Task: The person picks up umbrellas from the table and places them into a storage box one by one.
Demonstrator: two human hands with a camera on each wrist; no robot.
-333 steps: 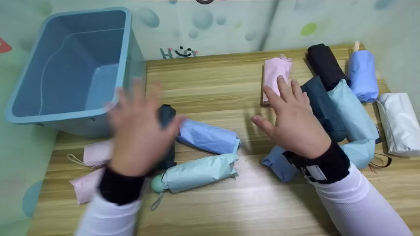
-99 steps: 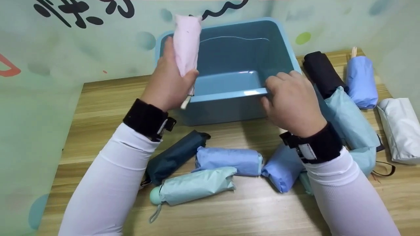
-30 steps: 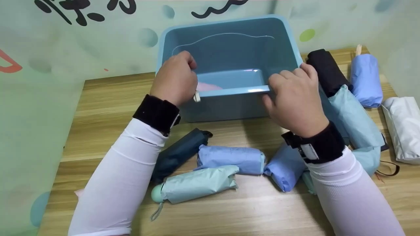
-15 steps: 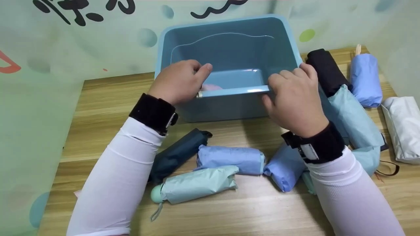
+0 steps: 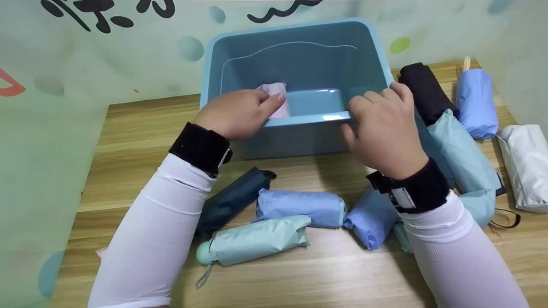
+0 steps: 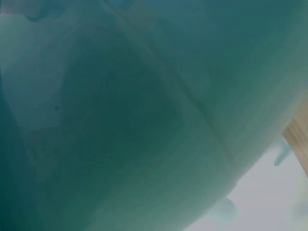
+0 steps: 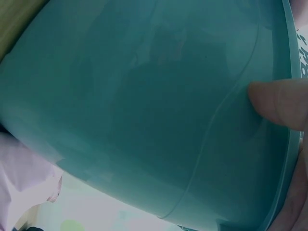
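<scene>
Pale green walls (image 5: 141, 55), printed with bubbles and black lettering, rise behind a wood-grained counter (image 5: 334, 278); near the back stands a blue bin (image 5: 308, 119), its mouth facing up, its side filling most of both wrist views. Two white sleeves, left (image 5: 150, 231) and right (image 5: 460, 252), reach forward from the near edge and slant toward each other; both arms end at the bin's near rim. The right hand (image 5: 383, 124) grasps that rim by its right corner, fingers curled over the edge; its thumb lies against the outer wall; the left hand (image 5: 237, 113) lies over the rim's left end, thumb stretched to the right, fingertips hidden, so I cannot tell whether it grasps anything.

Inside the bin, at the front left, is a folded pink umbrella (image 5: 280, 110), partly behind the left thumb; whether it leans or lies flat I cannot tell. More folded umbrellas rest on the counter: pale teal (image 5: 464, 149), white (image 5: 525, 167), black (image 5: 428, 92) and blue (image 5: 477, 102) at the right; dark teal (image 5: 235, 201), mint (image 5: 259, 240) and two more blue ones (image 5: 299, 208) between the forearms. Black bands (image 5: 199, 147) circle both wrists; smallest is the mint umbrella's grey strap (image 5: 204, 276).
</scene>
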